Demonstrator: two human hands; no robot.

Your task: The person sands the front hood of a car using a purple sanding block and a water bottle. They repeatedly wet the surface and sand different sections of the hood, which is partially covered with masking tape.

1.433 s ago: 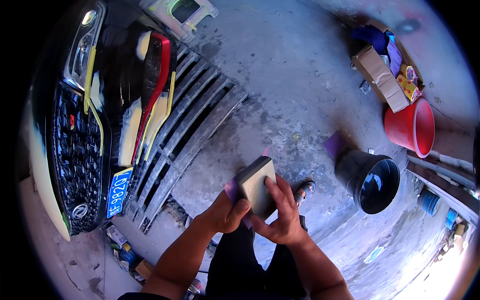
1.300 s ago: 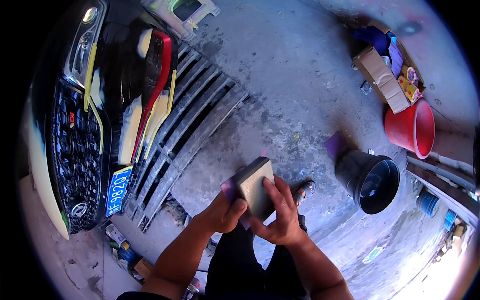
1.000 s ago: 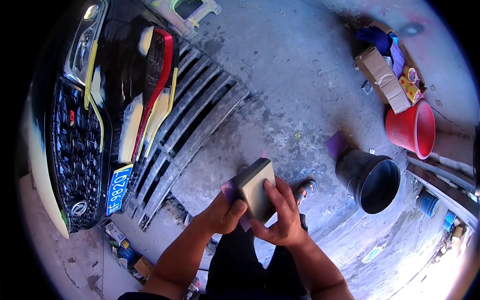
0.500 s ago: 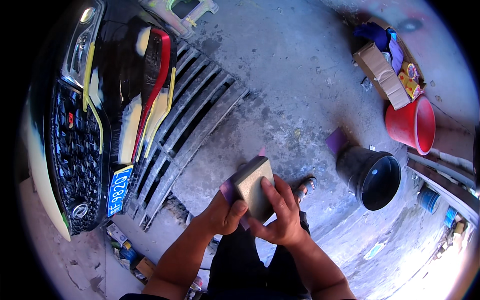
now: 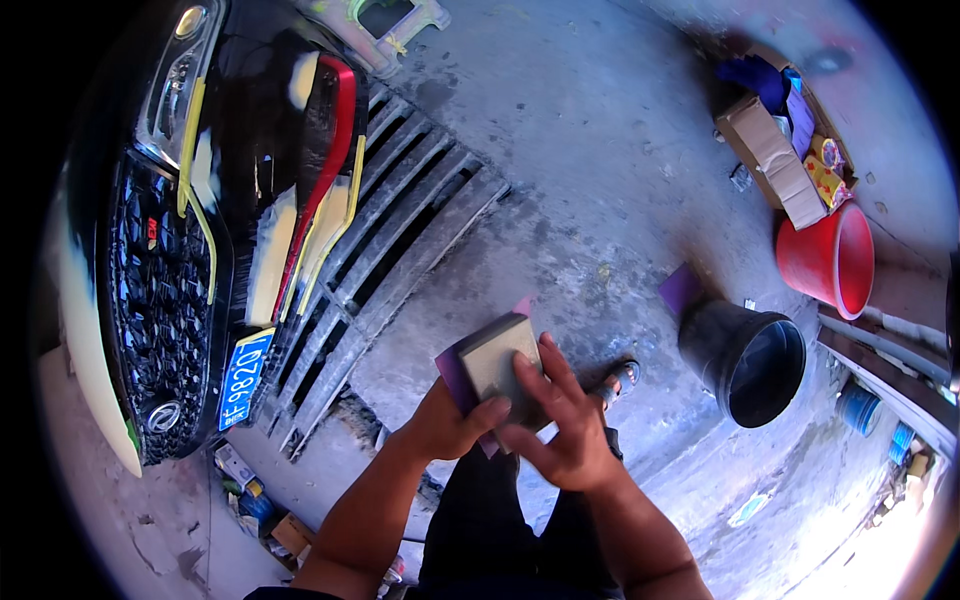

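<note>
Fingers at block; car left, bucket right

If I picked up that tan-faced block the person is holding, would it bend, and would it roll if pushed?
The block is probably fairly stiff: its edges look straight, with no visible dent beside the thumb of the left hand. Rolling seems unlikely, given its flat, boxy shape.

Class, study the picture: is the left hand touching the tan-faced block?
Touching. The head view shows the left hand gripping the tan-faced block, its thumb lying on the face near the lower-left edge.
</note>
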